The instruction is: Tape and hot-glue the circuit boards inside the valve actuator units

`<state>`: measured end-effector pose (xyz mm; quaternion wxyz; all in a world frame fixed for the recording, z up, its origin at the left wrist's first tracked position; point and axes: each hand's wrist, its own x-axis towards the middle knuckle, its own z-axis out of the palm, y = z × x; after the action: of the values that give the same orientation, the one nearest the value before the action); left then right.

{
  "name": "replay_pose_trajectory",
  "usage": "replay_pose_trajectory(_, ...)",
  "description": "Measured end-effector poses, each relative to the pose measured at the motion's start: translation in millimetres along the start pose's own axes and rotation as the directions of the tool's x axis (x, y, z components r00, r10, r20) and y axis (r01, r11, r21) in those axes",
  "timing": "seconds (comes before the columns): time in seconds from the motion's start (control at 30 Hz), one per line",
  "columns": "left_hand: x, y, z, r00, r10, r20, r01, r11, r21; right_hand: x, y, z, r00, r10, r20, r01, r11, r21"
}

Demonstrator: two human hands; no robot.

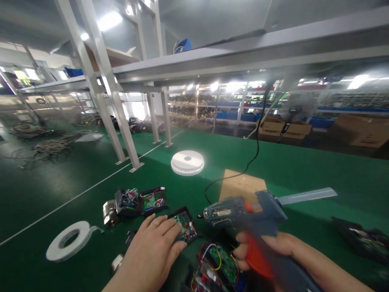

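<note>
Nearest the camera, the right hand (pixel 267 253) is wrapped around the grip of a glue gun (pixel 243 213), fingers closed over its orange trigger, the nozzle aimed left toward a small black housing (pixel 184 227) with a green board inside. The left hand (pixel 154 247) lies flat with fingers spread, its fingertips pressing on that housing's near edge — seemingly to pin it still under the nozzle; it grips nothing. Just below the gun sits another circuit board (pixel 223 263) with red and yellow wires, close to the right hand's knuckles, so room there is tight. A glue stick (pixel 306 196) juts from the gun's back toward the right, and its black cord (pixel 255 150) loops away over a cardboard sheet (pixel 241 185). Left of the housing lie two more wired modules (pixel 141 200) beside a metal cylinder (pixel 109 213), and further left a tape roll (pixel 68 241) on the green mat (pixel 334 170). Beyond, a stack of white discs (pixel 187 162) rests alone — open mat lies around it. Frame legs (pixel 121 121) stand at the left, and blurred shelving (pixel 304 101) closes off the far side.
</note>
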<state>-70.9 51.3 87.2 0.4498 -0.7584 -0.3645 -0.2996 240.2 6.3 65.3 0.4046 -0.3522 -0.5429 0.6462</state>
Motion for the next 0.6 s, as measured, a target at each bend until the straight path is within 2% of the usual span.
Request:
replay_pose_trajectory(0.07, -9.1, -0.9, 4.6, 0.996, -0.05, -0.077, 0.044, 0.995, -0.085, 8.1, -15.5, 21.9, 1.0, -0.01, -0.016, 0.009, 0.998, -0.056)
replay_pose_trajectory(0.17, -15.3, -3.4, 8.5, 0.987, -0.045, -0.153, 0.016, 0.981, -0.191, 24.3, -29.1, 44.8, 0.999, -0.038, -0.008, 0.036, 0.992, -0.123)
replay_pose_trajectory(0.27, -14.9, -6.9, 12.2, 0.985, -0.011, -0.174, -0.031, 0.97, -0.239, 45.9, -28.0, 49.0, 0.998, -0.054, 0.016, 0.056, 0.99, -0.128)
replay_pose_trajectory(0.37, -15.3, -10.5, 16.9, 0.99, 0.001, -0.139, -0.036, 0.968, -0.25, 64.1, -23.0, 45.2, 1.0, -0.027, -0.009, 0.026, 0.994, -0.103)
replay_pose_trajectory(0.43, -16.6, -13.0, 18.1, 0.998, -0.012, -0.056, -0.003, 0.967, -0.255, 70.0, -22.7, 45.4, 1.0, -0.012, -0.017, 0.01, 0.994, -0.11)
replay_pose_trajectory(0.5, -16.0, -15.2, 15.1, 0.994, -0.019, 0.107, 0.048, 0.961, -0.273, 71.1, -25.5, 48.8, 1.0, -0.006, -0.015, 0.004, 0.991, -0.132)
replay_pose_trajectory(0.53, -14.2, -16.1, 11.5, 0.975, -0.028, 0.219, 0.093, 0.952, -0.292, 70.3, -27.6, 50.8, 1.0, -0.007, -0.019, 0.004, 0.99, -0.142)
replay_pose_trajectory(0.57, -11.1, -16.6, 6.5, 0.937, -0.045, 0.346, 0.16, 0.938, -0.309, 69.1, -29.7, 52.5, 0.999, -0.007, -0.031, 0.002, 0.989, -0.151)
replay_pose_trajectory(0.6, -6.6, -16.6, 0.5, 0.879, -0.063, 0.473, 0.238, 0.918, -0.319, 67.7, -31.7, 53.5, 0.999, -0.008, -0.043, 0.001, 0.987, -0.159)
